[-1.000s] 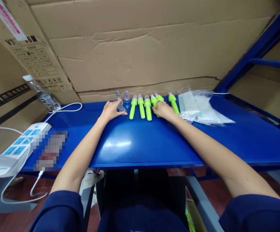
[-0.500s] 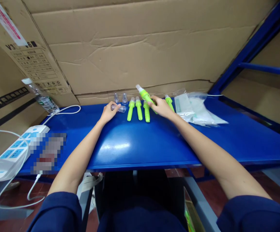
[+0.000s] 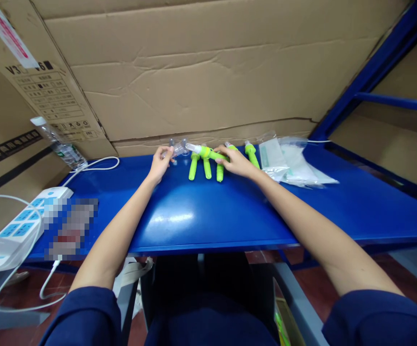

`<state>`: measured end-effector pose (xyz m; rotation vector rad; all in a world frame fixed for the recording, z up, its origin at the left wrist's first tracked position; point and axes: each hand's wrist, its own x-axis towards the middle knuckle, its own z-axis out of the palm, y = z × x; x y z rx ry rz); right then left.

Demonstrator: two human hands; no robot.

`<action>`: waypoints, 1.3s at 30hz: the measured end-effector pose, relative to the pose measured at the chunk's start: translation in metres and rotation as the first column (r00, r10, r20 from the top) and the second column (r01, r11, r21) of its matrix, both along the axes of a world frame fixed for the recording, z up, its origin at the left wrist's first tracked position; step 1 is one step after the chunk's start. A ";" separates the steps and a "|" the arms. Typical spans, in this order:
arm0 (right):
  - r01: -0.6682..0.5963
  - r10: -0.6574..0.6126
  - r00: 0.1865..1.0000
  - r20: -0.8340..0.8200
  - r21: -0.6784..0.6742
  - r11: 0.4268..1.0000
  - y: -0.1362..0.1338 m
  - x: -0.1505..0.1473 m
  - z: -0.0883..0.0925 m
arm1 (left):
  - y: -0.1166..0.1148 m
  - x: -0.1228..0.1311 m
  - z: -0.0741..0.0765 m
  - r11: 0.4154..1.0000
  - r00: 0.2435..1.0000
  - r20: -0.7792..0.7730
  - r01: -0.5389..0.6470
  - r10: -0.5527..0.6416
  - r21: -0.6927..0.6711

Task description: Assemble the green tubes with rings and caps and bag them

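Note:
My left hand [image 3: 161,162] is closed around a clear plastic cap [image 3: 178,149], its open end facing right. Held in my right hand [image 3: 234,161] is a lime-green pen-shaped device [image 3: 205,152] with a whitish tip, tilted so the tip points left at the cap. A small gap seems to lie between tip and cap. Under and beside the held device are several similar green devices [image 3: 193,168] lying on the blue table [image 3: 194,211]. Two more clear caps [image 3: 184,146] stand behind the held cap, partly hidden by it.
Clear bags with white contents [image 3: 295,163] lie to the right. A plastic bottle [image 3: 62,146] leans at the far left, near a white power strip [image 3: 24,221] and a blurred-out flat object [image 3: 73,228] with a cable. Cardboard [image 3: 208,72] walls the table's back edge.
My right hand has lowered the green device and swung its tip left and down. My left hand has raised the clear cap slightly and angled it up to the right, bringing the two close together.

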<state>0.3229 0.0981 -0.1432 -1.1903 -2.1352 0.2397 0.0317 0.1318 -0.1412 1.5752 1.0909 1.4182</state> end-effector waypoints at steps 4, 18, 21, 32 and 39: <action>-0.001 0.000 0.999 0.033 0.017 1.000 0.001 0.001 -0.001 | -0.004 0.002 0.001 0.995 0.997 -0.032 0.072 -0.070 0.062; -0.055 0.044 0.996 0.079 0.141 0.988 -0.004 -0.011 0.000 | -0.014 0.008 -0.001 0.949 0.950 -0.239 0.250 -0.202 0.192; -0.021 0.010 0.998 0.070 0.160 0.987 -0.007 -0.015 0.002 | -0.019 0.008 0.002 0.956 0.935 -0.315 0.231 -0.166 0.182; 0.090 -0.120 0.979 0.166 0.175 0.980 -0.022 -0.023 0.010 | -0.028 0.010 0.004 0.932 0.864 -0.499 0.227 -0.059 0.282; 0.041 -0.050 0.992 0.112 0.081 0.996 -0.023 -0.024 0.011 | -0.027 0.010 0.005 0.921 0.865 -0.502 0.182 0.017 0.345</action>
